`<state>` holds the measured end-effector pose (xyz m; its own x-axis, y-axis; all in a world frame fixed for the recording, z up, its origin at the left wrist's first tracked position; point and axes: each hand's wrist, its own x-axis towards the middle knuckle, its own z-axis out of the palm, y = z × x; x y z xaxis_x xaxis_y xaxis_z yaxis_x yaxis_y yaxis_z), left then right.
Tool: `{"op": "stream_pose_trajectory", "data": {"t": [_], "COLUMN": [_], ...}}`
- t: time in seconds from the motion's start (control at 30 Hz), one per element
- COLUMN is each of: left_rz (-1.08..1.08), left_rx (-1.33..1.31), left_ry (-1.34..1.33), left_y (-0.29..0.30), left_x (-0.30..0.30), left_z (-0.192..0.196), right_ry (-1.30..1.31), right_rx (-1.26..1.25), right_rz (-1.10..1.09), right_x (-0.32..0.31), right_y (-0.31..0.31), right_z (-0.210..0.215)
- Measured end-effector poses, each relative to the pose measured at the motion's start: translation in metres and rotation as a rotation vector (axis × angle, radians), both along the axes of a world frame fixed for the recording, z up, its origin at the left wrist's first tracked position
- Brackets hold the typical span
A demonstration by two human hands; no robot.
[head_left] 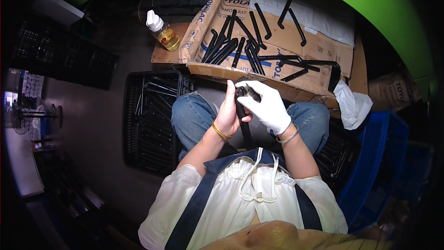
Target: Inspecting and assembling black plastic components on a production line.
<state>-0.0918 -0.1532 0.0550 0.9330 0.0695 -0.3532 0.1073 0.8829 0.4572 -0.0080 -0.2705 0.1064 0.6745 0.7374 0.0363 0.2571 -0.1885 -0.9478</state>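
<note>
A black rod-shaped part [245, 131] with a wider, knobbed upper end is held in front of my lap. My bare left hand [225, 115] wraps round its upper shaft, thumb pointing up. My right hand [269, 107], in a white glove, closes over the knobbed end from the right. The glove's fingers hide some of that end, and I cannot make out whether a smaller piece is pinched there. Just beyond my hands lies an opened cardboard box [314, 46], with several black bent-end rods [262, 21] scattered and heaped on it.
A clear bottle [167, 38] with a white top and yellow liquid stands left of the box. Black crates [127, 125] of similar rods flank my legs. At right are a white plastic bag [354, 106] and blue crates [365, 157]. A green surface [393, 4] curves overhead.
</note>
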Motion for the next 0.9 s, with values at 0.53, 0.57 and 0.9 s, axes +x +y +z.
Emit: {"op": "stream_pose_trajectory", "data": {"t": [0.53, 0.57, 0.9], "left_rz": [-0.19, -0.177, 0.032], "left_rx": [0.584, 0.568, 0.344], "left_ry": [-0.05, -0.063, -0.079], "left_y": [0.011, 0.015, 0.037], "left_x": [-0.028, -0.029, -0.044], "left_z": [-0.023, -0.022, 0.0], "right_ry": [-0.212, -0.236, -0.355], "right_rx": [0.028, 0.076, 0.528], "right_rz": [-0.304, -0.296, -0.288], "right_x": [0.063, 0.062, 0.073], "right_y": [0.041, 0.047, 0.076], "right_z": [-0.009, -0.008, 0.099]}}
